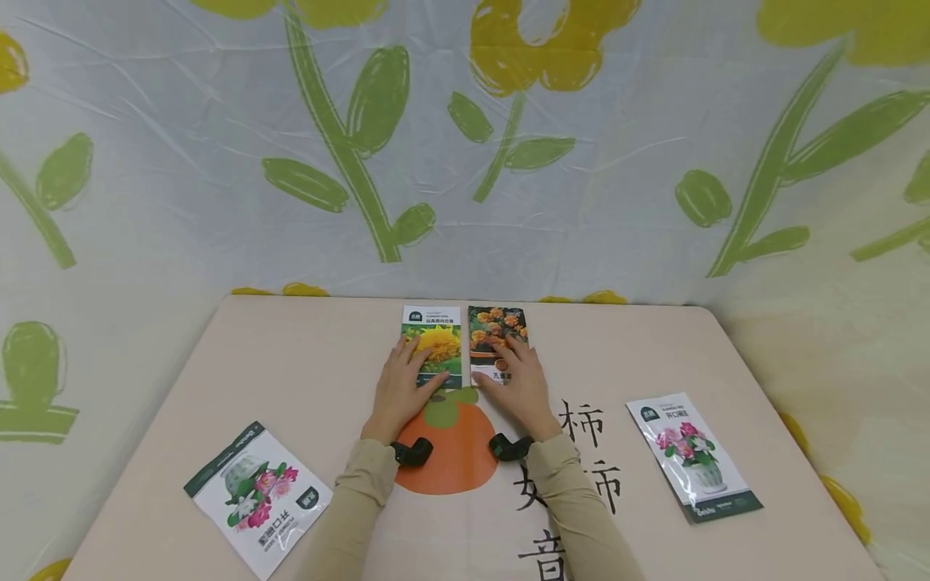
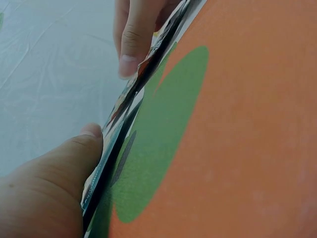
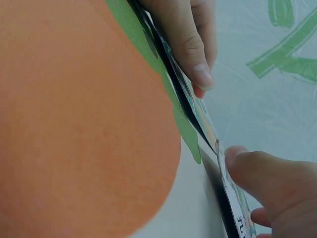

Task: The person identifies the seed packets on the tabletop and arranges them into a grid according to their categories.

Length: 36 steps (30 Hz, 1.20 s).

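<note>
Two flower seed packets lie side by side near the far edge of the table in the head view. My left hand (image 1: 402, 386) rests on the packet with a yellow flower (image 1: 439, 343), its fingers over the left side and its thumb near the bottom edge. On the packet with orange flowers (image 1: 497, 323) lies my right hand (image 1: 521, 389), fingers spread over its right side and thumb at the lower left. The left wrist view shows the left thumb (image 2: 74, 158) touching a packet's surface; in the right wrist view the right thumb (image 3: 247, 163) does likewise.
A white seed packet with pink flowers (image 1: 265, 492) lies at the left, turned askew. At the right lie overlapping packets of the same print (image 1: 693, 452). The tablecloth (image 1: 305, 363) bears an orange persimmon print and black characters. A flower-printed curtain (image 1: 617, 226) stands behind.
</note>
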Available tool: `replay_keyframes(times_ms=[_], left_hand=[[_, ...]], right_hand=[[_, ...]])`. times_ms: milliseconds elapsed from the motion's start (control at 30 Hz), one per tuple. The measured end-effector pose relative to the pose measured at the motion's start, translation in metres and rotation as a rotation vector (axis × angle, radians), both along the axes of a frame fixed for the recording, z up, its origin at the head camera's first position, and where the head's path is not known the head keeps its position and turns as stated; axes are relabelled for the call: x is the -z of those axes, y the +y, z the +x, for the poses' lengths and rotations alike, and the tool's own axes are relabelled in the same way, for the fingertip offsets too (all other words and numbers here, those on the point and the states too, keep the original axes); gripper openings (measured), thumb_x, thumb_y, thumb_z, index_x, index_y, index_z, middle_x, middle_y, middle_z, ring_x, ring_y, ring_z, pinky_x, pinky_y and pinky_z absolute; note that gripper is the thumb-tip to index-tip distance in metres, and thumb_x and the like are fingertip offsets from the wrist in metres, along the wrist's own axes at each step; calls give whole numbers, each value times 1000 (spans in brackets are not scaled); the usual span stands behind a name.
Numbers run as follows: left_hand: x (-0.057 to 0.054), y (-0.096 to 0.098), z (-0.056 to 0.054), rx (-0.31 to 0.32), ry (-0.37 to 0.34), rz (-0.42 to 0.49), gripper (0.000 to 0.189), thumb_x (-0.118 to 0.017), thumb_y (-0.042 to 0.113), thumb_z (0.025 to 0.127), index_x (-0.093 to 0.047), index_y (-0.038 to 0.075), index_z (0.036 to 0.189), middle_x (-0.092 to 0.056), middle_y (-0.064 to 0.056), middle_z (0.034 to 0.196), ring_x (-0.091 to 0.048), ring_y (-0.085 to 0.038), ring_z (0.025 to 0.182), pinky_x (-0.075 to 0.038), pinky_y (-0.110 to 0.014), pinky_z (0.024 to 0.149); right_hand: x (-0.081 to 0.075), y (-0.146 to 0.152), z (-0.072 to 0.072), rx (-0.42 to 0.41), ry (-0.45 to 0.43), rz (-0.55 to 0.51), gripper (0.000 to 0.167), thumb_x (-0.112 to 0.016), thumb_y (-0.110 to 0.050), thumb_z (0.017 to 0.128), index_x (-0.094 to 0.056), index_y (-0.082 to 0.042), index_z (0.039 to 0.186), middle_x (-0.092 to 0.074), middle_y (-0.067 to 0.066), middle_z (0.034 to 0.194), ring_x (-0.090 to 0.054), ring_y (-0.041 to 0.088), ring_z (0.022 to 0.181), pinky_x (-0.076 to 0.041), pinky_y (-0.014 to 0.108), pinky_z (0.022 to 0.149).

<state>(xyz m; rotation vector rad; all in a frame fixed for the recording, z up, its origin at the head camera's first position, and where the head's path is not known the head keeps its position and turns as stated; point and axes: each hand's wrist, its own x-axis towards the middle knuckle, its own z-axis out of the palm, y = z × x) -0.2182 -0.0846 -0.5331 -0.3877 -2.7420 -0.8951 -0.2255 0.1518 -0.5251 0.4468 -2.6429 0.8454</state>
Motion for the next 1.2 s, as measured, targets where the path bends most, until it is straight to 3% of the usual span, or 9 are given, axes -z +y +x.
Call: replay_keyframes(times_ms=[400, 667, 833, 1000, 1200], left_hand=[[-4, 0, 2, -2, 15, -24, 59, -68, 45, 93, -61, 4, 134, -41, -22, 152, -24, -42, 146, -25, -57, 115], [-12, 2, 6, -32, -42, 36, 58, -65, 44, 95, -58, 5, 138, -37, -20, 154, -20, -40, 148, -24, -58, 115], [-26, 4, 10, -24, -23, 29, 47, -56, 34, 102, -56, 5, 139, -38, -21, 153, -24, -44, 145, -23, -61, 114], [-46, -5, 16, -15, -12, -7, 41, -47, 26, 106, -54, 4, 141, -40, -24, 151, -26, -46, 144, -23, -65, 112], [-69, -29, 28, -6, -101, -55, 48, -40, 31, 108, -45, 3, 147, -31, -24, 156, -20, -45, 146, -19, -65, 114]], right_hand=[[-1, 1, 0, 12, -15, -5, 67, -78, -43, 83, -61, -2, 134, -47, 30, 143, -40, 49, 135, -20, 60, 116], [-13, 2, -5, 33, -46, -44, 64, -78, -39, 85, -60, 1, 132, -47, 27, 144, -41, 45, 136, -19, 60, 117], [-30, 12, -2, 35, -59, -65, 65, -79, -32, 85, -58, 5, 133, -45, 28, 145, -38, 46, 137, -18, 60, 117], [-49, 26, 0, 63, -55, 8, 68, -79, -37, 85, -57, 5, 134, -45, 27, 146, -38, 44, 137, -19, 62, 116], [-66, 56, 8, 102, -106, -6, 70, -77, -37, 86, -53, 3, 138, -39, 26, 151, -32, 43, 141, -12, 58, 118]])
